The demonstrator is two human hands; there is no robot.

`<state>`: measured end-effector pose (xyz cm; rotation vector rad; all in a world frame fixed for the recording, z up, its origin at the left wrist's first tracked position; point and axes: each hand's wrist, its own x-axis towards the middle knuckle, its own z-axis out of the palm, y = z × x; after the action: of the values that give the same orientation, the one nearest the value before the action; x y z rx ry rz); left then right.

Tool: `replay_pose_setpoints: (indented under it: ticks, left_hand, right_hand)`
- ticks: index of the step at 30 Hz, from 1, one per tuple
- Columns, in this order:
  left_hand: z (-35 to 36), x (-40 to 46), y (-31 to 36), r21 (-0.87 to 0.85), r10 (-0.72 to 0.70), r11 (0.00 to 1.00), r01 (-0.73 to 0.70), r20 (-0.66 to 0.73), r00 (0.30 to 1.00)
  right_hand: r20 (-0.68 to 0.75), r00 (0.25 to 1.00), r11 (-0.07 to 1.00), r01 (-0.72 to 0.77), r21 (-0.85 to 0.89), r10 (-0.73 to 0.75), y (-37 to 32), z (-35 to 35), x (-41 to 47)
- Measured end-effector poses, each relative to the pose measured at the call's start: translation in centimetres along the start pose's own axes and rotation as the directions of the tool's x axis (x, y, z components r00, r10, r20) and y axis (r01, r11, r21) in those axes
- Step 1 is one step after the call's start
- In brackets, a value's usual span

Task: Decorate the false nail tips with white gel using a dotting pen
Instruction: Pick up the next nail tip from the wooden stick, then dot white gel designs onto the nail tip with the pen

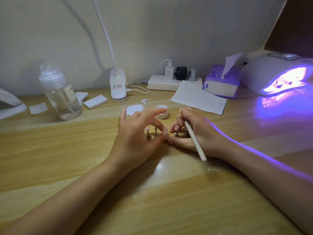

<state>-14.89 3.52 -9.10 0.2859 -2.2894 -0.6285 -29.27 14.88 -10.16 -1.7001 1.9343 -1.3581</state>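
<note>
My right hand (194, 133) has its fingers curled round the dotting pen (195, 140), gripped mid-shaft with the shaft lying across the back of the hand and the fine tip pointing back toward me, away from the work. I judge this a parked grip: the gel-carrying end is kept off the nails while the fingers do something else. The fingertips of that hand reach down to the right end of the nail stand (165, 135), apparently touching one of its small posts.

My left hand (137, 133) is at the left end of the same stand. Thumb and forefinger curve loosely round the left posts; whether they pinch a post or only frame it I cannot tell. The other fingers are lifted and spread, I judge to stay off wet gel.

The false nail tips (165, 130) sit upright on the stand's posts between my two hands; at least one shows white dots, so decoration is part done.

Just behind the stand sits the open white gel jar (161, 111), within easy dipping reach. Its lid (185, 108) appears to lie right of it, mostly hidden. Further right of the stand, the curing lamp (277, 75) glows violet, apparently ready to receive the stand.
</note>
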Motion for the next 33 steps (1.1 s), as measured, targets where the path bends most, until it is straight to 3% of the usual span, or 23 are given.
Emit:
replay_pose_setpoints:
  ticks: [8,17,21,26,33]
  left_hand:
    - [-0.2,0.5,0.0,0.107,0.042,0.993,-0.051,0.084,0.996]
    - [-0.3,0.9,-0.1,0.093,-0.026,0.996,0.013,0.145,0.989]
    - [-0.4,1.1,0.4,0.144,-0.004,0.99,-0.012,0.113,0.994]
    - [0.4,1.1,1.1,0.326,0.032,0.944,-0.056,0.078,0.996]
    - [1.1,1.3,1.4,0.331,0.066,0.939,-0.091,0.087,0.994]
  right_hand:
    - [-0.003,1.0,1.0,0.009,0.005,-0.009,-0.4,0.1,0.1]
    - [0.007,1.0,1.0,0.002,-0.005,-0.002,-0.4,0.0,0.0]
    - [0.001,1.0,1.0,-0.007,0.012,0.007,-0.5,-0.1,0.1]
    - [-0.028,0.999,0.999,-0.03,-0.021,0.03,-0.8,-0.4,-0.2]
    - [-0.011,0.999,0.999,-0.045,-0.028,0.044,-0.7,-0.5,-0.5]
